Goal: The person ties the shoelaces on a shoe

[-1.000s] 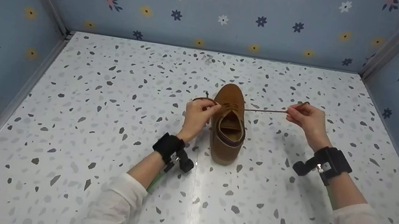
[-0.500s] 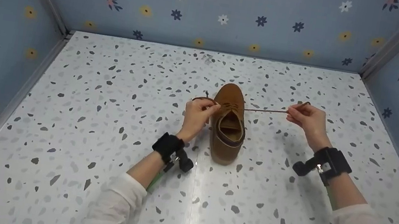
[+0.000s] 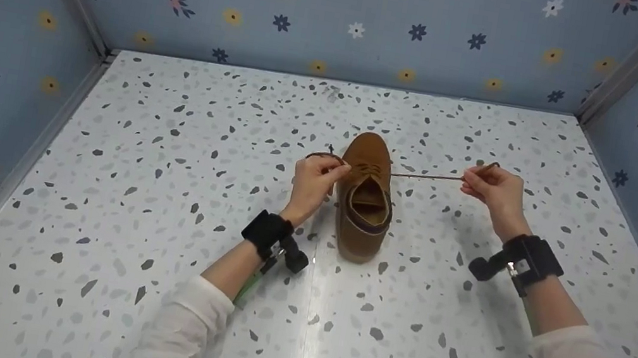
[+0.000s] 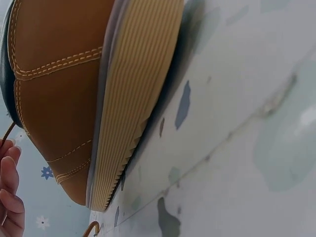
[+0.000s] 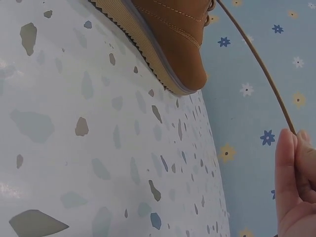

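A brown lace-up shoe [image 3: 360, 249] with a ribbed tan sole [image 4: 140, 54] stands upright on the speckled table, toe away from me. At its left side, my left hand [image 3: 312, 184] pinches one end of the shoelace close to the eyelets; a loop of lace curves behind the knuckles. Off to the right, my right hand [image 3: 498, 198] grips the other lace end [image 3: 427, 176] between thumb and fingertips. That lace runs straight from the shoe to the hand, and its tip pokes out above the fingers. In the right wrist view, thumb and finger close on the lace [image 5: 261, 64].
The white speckled tabletop [image 3: 180, 285] surrounds the shoe. Blue flowered panels [image 3: 319, 12] stand along the back, left and right edges. Each wrist carries a black strap with a camera [image 3: 268, 235].
Both hands hold their lace ends as before. The right hand has shifted very slightly right and the left hand very slightly left; the shoe stays in place.
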Action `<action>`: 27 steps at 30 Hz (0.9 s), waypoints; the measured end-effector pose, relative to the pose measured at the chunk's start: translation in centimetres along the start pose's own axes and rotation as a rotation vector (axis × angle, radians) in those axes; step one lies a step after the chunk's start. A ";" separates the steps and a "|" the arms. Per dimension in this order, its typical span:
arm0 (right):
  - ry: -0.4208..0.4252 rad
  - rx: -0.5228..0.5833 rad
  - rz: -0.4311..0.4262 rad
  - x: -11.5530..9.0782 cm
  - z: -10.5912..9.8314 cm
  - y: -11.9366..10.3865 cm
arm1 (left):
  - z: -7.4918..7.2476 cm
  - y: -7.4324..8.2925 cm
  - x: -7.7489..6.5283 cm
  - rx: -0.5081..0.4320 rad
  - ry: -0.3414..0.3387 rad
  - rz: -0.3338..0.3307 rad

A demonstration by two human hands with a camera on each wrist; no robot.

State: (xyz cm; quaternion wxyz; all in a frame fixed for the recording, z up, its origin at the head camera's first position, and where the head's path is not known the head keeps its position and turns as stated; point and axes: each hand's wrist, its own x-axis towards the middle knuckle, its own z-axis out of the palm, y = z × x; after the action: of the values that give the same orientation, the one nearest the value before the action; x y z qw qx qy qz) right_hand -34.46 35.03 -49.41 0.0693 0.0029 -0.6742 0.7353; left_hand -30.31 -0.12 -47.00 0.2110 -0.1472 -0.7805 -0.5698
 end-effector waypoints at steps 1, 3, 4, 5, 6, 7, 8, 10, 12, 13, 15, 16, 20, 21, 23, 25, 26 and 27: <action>0.002 0.002 0.000 0.0 0.0 0.0 | 0.4 -1.0 0.1 0.020 0.010 0.006; 0.005 -0.001 -0.002 0.0 -0.1 0.0 | 1.1 -2.8 0.3 0.055 0.031 0.014; 0.007 0.002 -0.002 0.0 -0.1 0.0 | 1.4 -3.4 0.4 0.079 0.046 0.020; 0.011 0.004 -0.001 0.0 -0.1 0.0 | 1.6 -3.9 0.5 0.092 0.061 0.025; 0.013 0.008 -0.001 0.1 -0.2 0.0 | 1.8 -4.3 0.5 0.104 0.075 0.031; 0.015 0.006 -0.004 0.1 -0.2 0.0 | 1.8 -4.5 0.6 0.108 0.087 0.035; 0.017 0.006 -0.006 0.1 -0.2 0.0 | 1.9 -4.6 0.6 0.110 0.099 0.040; 0.020 0.013 -0.010 0.2 -0.3 0.1 | 1.9 -4.7 0.6 0.127 0.121 0.054; 0.021 0.021 -0.017 0.2 -0.4 0.1 | 1.8 -4.7 0.6 0.132 0.129 0.065; 0.021 0.029 -0.022 0.3 -0.4 0.1 | 1.8 -4.7 0.6 0.130 0.129 0.066; 0.022 0.047 -0.029 0.3 -0.5 0.2 | 1.7 -4.7 0.6 0.124 0.123 0.066; 0.023 0.053 -0.030 0.3 -0.5 0.2 | 1.7 -4.7 0.6 0.112 0.117 0.061; 0.027 0.069 -0.030 0.3 -0.5 0.2 | 1.5 -4.7 0.6 0.096 0.108 0.056; 0.030 0.070 -0.026 0.3 -0.5 0.2 | 1.5 -4.7 0.6 0.092 0.110 0.057; 0.035 0.062 -0.025 0.3 -0.5 0.2 | 1.4 -4.7 0.6 0.083 0.114 0.061; 0.047 0.049 -0.019 0.3 -0.5 0.2 | 1.3 -4.6 0.5 0.081 0.117 0.064; 0.050 0.049 -0.013 0.2 -0.4 0.2 | 1.3 -4.6 0.5 0.075 0.116 0.062; 0.055 0.044 -0.006 0.2 -0.4 0.2 | 1.3 -4.6 0.5 0.074 0.117 0.061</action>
State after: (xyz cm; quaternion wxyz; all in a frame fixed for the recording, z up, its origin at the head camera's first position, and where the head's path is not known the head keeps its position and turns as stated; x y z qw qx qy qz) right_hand -34.67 35.43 -49.61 0.0901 -0.0138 -0.6556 0.7496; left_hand -33.12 -0.30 -50.85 0.2787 -0.1294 -0.7826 -0.5414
